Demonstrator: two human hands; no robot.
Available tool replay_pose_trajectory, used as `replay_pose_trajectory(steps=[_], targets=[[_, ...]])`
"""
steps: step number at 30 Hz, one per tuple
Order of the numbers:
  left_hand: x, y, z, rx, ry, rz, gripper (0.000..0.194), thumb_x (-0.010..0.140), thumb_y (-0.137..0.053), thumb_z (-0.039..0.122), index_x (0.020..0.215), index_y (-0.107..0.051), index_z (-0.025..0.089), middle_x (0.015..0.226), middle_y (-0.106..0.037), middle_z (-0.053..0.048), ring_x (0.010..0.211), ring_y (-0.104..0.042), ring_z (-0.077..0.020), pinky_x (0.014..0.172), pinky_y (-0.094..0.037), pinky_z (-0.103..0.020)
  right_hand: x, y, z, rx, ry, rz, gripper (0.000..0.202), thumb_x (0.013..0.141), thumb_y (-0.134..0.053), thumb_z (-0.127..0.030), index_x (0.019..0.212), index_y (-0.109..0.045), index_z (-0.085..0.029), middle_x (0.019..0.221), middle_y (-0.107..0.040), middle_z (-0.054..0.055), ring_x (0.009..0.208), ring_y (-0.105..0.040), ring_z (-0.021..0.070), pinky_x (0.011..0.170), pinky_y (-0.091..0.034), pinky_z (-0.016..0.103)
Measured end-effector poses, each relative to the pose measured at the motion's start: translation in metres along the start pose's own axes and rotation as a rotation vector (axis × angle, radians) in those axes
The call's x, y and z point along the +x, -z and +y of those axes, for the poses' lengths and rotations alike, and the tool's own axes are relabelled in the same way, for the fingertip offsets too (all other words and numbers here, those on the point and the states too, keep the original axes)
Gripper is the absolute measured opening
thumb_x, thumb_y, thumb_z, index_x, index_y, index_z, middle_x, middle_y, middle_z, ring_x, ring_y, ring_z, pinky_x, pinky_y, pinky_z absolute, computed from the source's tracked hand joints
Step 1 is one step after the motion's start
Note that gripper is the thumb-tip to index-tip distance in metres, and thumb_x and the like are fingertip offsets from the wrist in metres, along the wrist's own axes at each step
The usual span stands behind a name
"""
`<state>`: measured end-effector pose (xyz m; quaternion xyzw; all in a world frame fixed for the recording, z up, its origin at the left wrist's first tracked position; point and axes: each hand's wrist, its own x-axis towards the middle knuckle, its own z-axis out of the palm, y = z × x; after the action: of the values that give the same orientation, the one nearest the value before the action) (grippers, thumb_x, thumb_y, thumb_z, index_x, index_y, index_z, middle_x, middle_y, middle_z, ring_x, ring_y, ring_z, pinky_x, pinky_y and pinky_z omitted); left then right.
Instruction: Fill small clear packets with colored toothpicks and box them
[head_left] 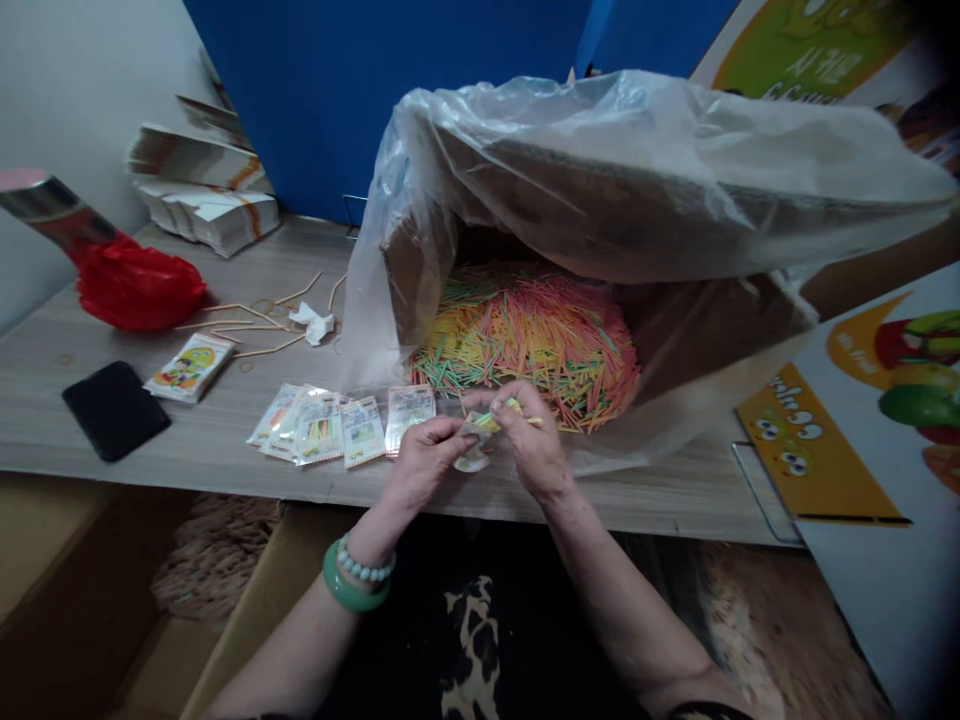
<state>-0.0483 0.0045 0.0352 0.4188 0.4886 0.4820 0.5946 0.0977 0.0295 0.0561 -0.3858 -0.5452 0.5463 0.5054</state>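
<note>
Near the table's front edge, my left hand [426, 455] is closed on a small clear printed packet [474, 458]. My right hand [534, 445] meets it there, its fingers pinching a small bunch of yellow-green thin sticks [506, 410] at the packet's upper end. Whether the sticks are partly inside the packet I cannot tell. Just beyond both hands, a large heap of pink, yellow and green sticks [525, 335] lies in a cardboard box [411, 275] lined with a clear plastic bag [375, 290]. To the left of my left hand, several small printed packets [364, 430] lie in a row.
On the left are a black phone [116, 410], a stack of printed cards [191, 368], loose bent sticks [244, 322], crumpled white tissue [313, 324] and a red plastic-wrapped object [139, 285]. Folded cartons [202, 205] stand behind. Printed boards [847, 420] flank the right. An open carton [247, 600] sits below.
</note>
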Motion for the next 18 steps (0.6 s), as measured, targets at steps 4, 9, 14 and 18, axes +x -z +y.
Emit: replay_pose_trajectory(steps=[4,9,14,18], targets=[[0.005,-0.003,-0.002,0.098,-0.135,-0.064,0.020,0.074,-0.074,0.035,0.067,-0.074,0.016,0.080,-0.064,-0.004,0.079,-0.056,-0.0174,0.073,-0.044,-0.027,0.001,-0.001,0.008,-0.057,-0.064,-0.154,0.019,0.092,-0.057,-0.042,0.086,-0.055,-0.024,0.109,-0.073,0.005,0.104,-0.067,0.0202,0.095,-0.049,0.038],[0.011,-0.006,-0.008,-0.049,-0.042,-0.166,0.032,0.081,-0.070,0.047,0.082,-0.076,0.016,0.086,-0.067,-0.005,0.083,-0.057,-0.0182,0.079,-0.045,-0.029,0.006,0.007,0.009,-0.175,-0.039,-0.175,0.032,0.094,-0.053,-0.054,0.098,-0.065,-0.024,0.121,-0.070,0.005,0.116,-0.062,0.0220,0.103,-0.045,0.040],[0.012,-0.006,-0.013,-0.186,0.102,-0.154,0.035,0.078,-0.075,0.048,0.089,-0.076,0.015,0.082,-0.070,-0.004,0.077,-0.058,-0.0156,0.074,-0.043,-0.026,0.016,0.022,0.005,-0.071,-0.021,0.006,0.050,0.095,-0.042,-0.066,0.115,-0.066,-0.027,0.120,-0.070,0.006,0.120,-0.062,0.0220,0.111,-0.041,0.041],[0.011,-0.011,-0.011,-0.180,0.065,-0.170,0.039,0.075,-0.077,0.051,0.088,-0.077,0.014,0.083,-0.071,-0.005,0.077,-0.058,-0.0162,0.074,-0.044,-0.027,0.020,0.019,-0.002,-0.007,-0.015,0.035,0.058,0.093,-0.040,-0.071,0.120,-0.066,-0.026,0.121,-0.071,0.007,0.126,-0.059,0.0235,0.114,-0.039,0.044]])
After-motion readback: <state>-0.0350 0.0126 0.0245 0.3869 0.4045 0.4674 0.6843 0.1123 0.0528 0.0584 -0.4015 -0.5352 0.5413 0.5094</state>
